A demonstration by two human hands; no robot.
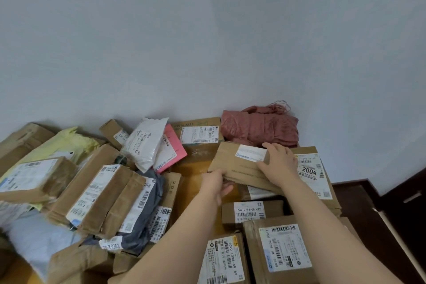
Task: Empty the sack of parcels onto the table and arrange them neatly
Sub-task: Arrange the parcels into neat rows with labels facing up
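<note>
both hands are holding a flat box (232, 165) at the back of the counter (192, 173), beside the red sack (260, 127). the left hand (215, 183) is curling its fingers round the near corner, while the right hand (280, 163) is resting flat on top. the box is likely light and stiff, so opposite edges are looking best for a hold.

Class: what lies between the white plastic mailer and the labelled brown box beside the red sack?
A flat pink parcel, partly under the white mailer and just left of the brown box, as the head view shows.
</note>
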